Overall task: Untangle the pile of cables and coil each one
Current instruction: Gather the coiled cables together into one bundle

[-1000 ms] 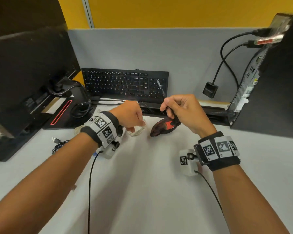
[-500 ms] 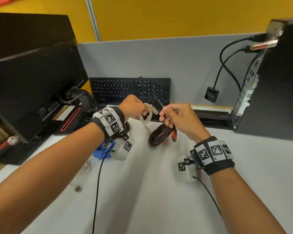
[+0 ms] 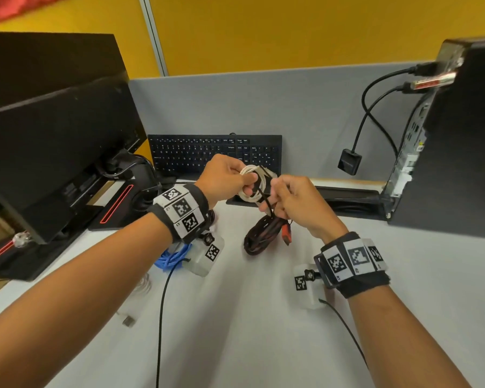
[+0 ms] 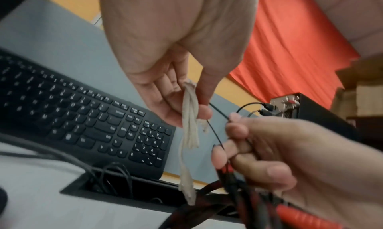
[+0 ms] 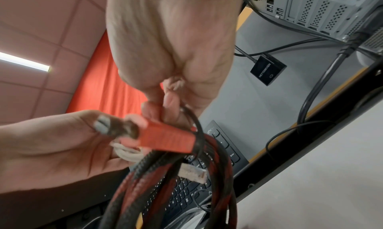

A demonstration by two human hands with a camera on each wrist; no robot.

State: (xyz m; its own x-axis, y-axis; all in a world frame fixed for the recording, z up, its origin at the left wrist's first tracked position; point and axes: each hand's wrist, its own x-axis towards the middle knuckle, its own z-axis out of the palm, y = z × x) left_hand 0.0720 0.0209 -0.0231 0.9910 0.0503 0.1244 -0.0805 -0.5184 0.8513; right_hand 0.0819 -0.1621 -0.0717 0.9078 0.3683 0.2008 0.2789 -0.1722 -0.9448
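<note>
Left hand pinches white cable coil between thumb and fingers, lifted over desk edge. Right hand curled round red-black braided cable bundle, also nipping thin black tie at fingertips; red plug hangs by knuckles. Step, by my read: binding white coil. Next move needs tie threaded round loops without them springing open. Blue cable lies on grey desk under left wrist. Keyboard, monitor, computer tower around; grey partition, yellow wall behind.
</note>
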